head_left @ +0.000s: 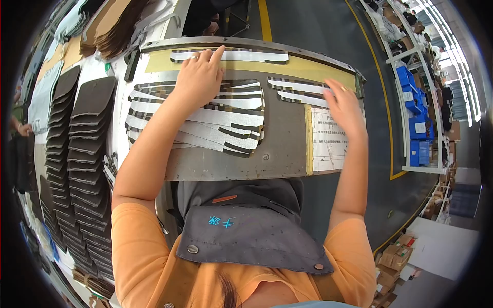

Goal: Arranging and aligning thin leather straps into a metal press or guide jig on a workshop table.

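Left hand (197, 77): fingers spread flat, index tip pressing the white strip (231, 55) at the metal table's (287, 149) far edge. Right hand (344, 105): fingers extended flat on the small strip stack (298, 90). Judgement: press evenly, keep the strip square.

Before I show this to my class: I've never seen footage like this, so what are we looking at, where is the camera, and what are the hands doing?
The one picture comes from a wide fisheye camera worn on a person's head, looking down; that is why straight edges bend. No machine is at work here, only two bare hands. The left hand lies flat on a fanned pile of white and dark strips, its fingers reaching a long white strip at the far edge of the grey metal worktable. The right hand presses on a smaller bunch of strips, beside a printed sheet. Neither hand grips anything. Stacks of dark cut pieces lie to the left.
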### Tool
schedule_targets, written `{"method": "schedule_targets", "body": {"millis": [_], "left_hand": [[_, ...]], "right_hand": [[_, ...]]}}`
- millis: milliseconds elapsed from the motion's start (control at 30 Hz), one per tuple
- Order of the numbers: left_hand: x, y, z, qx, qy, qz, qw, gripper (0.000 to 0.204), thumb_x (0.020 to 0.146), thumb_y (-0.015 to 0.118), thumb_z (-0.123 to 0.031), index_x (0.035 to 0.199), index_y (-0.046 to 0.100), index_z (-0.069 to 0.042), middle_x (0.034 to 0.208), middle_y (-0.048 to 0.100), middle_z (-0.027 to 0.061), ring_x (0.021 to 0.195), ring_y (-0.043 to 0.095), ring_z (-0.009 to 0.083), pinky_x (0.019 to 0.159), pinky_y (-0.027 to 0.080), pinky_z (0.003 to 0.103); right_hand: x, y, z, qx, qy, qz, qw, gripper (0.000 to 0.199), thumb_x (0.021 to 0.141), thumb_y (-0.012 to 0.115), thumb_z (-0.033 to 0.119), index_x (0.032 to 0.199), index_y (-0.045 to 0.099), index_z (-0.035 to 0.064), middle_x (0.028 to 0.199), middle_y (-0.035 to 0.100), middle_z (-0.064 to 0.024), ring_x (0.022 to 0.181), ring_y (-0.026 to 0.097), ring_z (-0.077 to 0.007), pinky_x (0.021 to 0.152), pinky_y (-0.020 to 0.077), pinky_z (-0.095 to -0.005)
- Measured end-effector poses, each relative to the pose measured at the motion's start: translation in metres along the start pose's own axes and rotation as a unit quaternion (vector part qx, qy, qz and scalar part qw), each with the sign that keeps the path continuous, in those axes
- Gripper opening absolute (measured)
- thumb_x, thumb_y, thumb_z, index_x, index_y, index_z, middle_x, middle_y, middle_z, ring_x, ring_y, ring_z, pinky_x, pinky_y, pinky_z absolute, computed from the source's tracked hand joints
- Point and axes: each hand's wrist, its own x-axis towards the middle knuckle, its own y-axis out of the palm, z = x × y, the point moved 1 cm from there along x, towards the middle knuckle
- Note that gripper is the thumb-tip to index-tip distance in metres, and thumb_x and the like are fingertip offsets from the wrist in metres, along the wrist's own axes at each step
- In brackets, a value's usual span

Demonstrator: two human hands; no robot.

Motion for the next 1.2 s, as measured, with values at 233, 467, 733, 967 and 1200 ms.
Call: {"method": "schedule_targets", "body": {"millis": [233, 467, 733, 967, 1200], "left_hand": [[0.0, 0.017, -0.002, -0.016, 0.054, -0.016, 0.998, 0.039, 0.095, 0.045, -0.026, 0.128, 0.045, -0.004, 0.137, 0.043, 0.018, 0.126, 0.041, 0.0333, 0.103, 0.032, 0.043], [-0.004, 0.003, 0.001, 0.037, 0.012, -0.003, 0.999, 0.037, 0.094, 0.048, -0.03, 0.126, 0.052, -0.014, 0.131, 0.047, 0.0119, 0.123, 0.041, 0.0342, 0.103, 0.032, 0.044], [-0.003, 0.001, -0.003, 0.023, 0.006, 0.0, 1.0, 0.035, 0.093, 0.05, -0.028, 0.124, 0.053, -0.013, 0.125, 0.049, 0.0119, 0.117, 0.045, 0.033, 0.097, 0.038, 0.044], [0.001, -0.008, 0.005, -0.076, -0.009, -0.055, 0.996, 0.024, 0.093, 0.049, -0.02, 0.11, 0.054, -0.004, 0.105, 0.057, 0.0173, 0.095, 0.055, 0.0371, 0.084, 0.043, 0.043], [0.016, 0.0, 0.038, -0.218, -0.07, -0.168, 0.959, 0.014, 0.09, 0.05, -0.014, 0.093, 0.051, 0.0, 0.094, 0.058, 0.0186, 0.088, 0.055, 0.0379, 0.078, 0.044, 0.044]], "right_hand": [[0.057, 0.067, 0.079, -0.002, -0.171, -0.01, 0.985, 0.04, 0.094, 0.048, 0.034, 0.126, 0.054, 0.0112, 0.134, 0.05, -0.0059, 0.123, 0.047, -0.0271, 0.101, 0.0374, -0.0397], [0.053, 0.065, 0.071, -0.019, -0.143, -0.011, 0.989, 0.041, 0.094, 0.047, 0.035, 0.128, 0.053, 0.0115, 0.135, 0.049, -0.0067, 0.124, 0.045, -0.0285, 0.1, 0.0395, -0.0382], [0.053, 0.06, 0.075, -0.029, -0.155, -0.043, 0.987, 0.039, 0.092, 0.052, 0.033, 0.123, 0.057, 0.0097, 0.125, 0.055, -0.0094, 0.115, 0.05, -0.0274, 0.097, 0.0394, -0.0406], [0.054, 0.054, 0.08, 0.012, -0.137, -0.015, 0.99, 0.037, 0.091, 0.055, 0.027, 0.123, 0.057, 0.009, 0.121, 0.055, -0.0103, 0.109, 0.052, -0.0289, 0.092, 0.0425, -0.0393], [0.039, 0.038, 0.036, -0.039, -0.105, -0.012, 0.994, 0.038, 0.091, 0.052, 0.034, 0.122, 0.058, 0.0123, 0.127, 0.055, -0.0102, 0.111, 0.053, -0.0287, 0.094, 0.0413, -0.0414]]}}
